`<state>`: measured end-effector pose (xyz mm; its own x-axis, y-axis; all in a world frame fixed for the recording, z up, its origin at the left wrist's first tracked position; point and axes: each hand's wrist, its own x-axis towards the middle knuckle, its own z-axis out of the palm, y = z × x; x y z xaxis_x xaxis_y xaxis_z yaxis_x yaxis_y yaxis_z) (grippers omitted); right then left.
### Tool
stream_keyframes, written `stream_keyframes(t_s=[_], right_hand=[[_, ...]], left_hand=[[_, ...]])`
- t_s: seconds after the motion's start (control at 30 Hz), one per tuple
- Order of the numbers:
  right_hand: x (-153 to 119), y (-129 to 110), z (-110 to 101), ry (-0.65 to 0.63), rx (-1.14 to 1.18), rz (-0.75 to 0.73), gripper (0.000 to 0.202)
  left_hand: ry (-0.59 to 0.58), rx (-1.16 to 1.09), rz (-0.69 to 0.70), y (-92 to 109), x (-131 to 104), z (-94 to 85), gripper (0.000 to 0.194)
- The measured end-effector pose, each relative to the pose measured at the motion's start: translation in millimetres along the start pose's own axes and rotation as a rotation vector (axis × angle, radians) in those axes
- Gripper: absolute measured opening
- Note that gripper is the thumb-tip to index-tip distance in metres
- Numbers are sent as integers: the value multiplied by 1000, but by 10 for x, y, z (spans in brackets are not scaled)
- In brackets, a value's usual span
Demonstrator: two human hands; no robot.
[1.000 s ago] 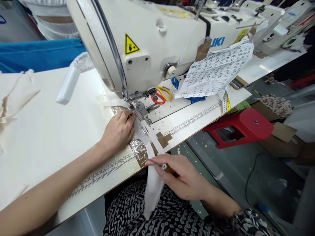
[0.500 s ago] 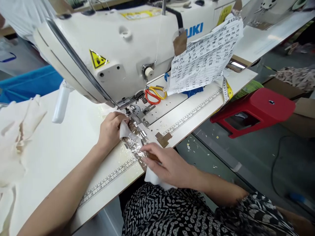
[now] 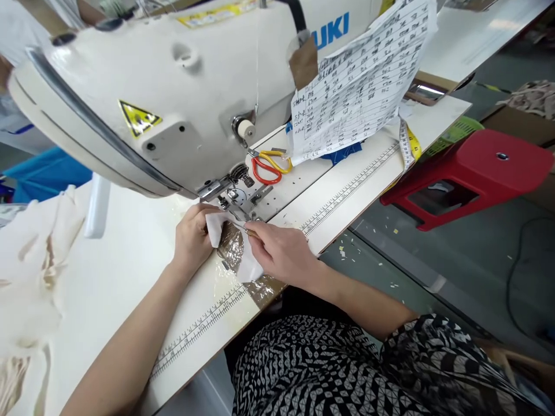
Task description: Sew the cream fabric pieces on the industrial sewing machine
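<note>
Keeping white fabric (image 3: pixel 250 267) smooth near the sewing machine (image 3: pixel 208 86) should help, left hand (image 3: pixel 191 240) pinching it, right hand (image 3: pixel 286 251) gripping a slim tool (image 3: pixel 252 233).

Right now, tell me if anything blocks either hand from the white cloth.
Nothing visible does. The left hand pinches the cloth, and the right hand holds a small tool with its tip at the cloth. The scissors lie beyond both hands, out of the way.
</note>
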<state>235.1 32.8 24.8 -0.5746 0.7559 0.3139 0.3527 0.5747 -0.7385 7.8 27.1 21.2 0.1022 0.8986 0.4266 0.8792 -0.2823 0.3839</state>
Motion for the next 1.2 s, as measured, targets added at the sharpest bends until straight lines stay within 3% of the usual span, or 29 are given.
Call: stream_keyframes(t_s=[0.1,0.17,0.23,0.3,0.37,0.47,0.8,1.0,1.2], right_hand=[[-110,-90,-201,-174,533,-44,26],[-157,-131,-300,-315,740,-80,28],[-154,-133,-307,-268,613,-63,29],[-110,-100,-223,-109,263,8,28],[-50,-54,-99,-28,-65,65,29],[16,-14,41,-90,-290,74,28],[74,-11,93,-136,-410,56,26],[71,-1,112,-122,-415,49,29],[60,6,105,-112,-427,38,28]], left_hand=[[25,-22,54,-53,-4,26,20],[50,-26,82,-74,-9,38,18],[63,-26,110,-79,-12,44,16],[76,-20,150,-76,-15,46,14],[97,-7,186,-73,-15,47,11],[116,13,220,-84,-12,56,9],[112,28,237,-118,-5,74,8],[51,13,158,-100,11,65,11],[77,-44,105,-90,17,60,5]])
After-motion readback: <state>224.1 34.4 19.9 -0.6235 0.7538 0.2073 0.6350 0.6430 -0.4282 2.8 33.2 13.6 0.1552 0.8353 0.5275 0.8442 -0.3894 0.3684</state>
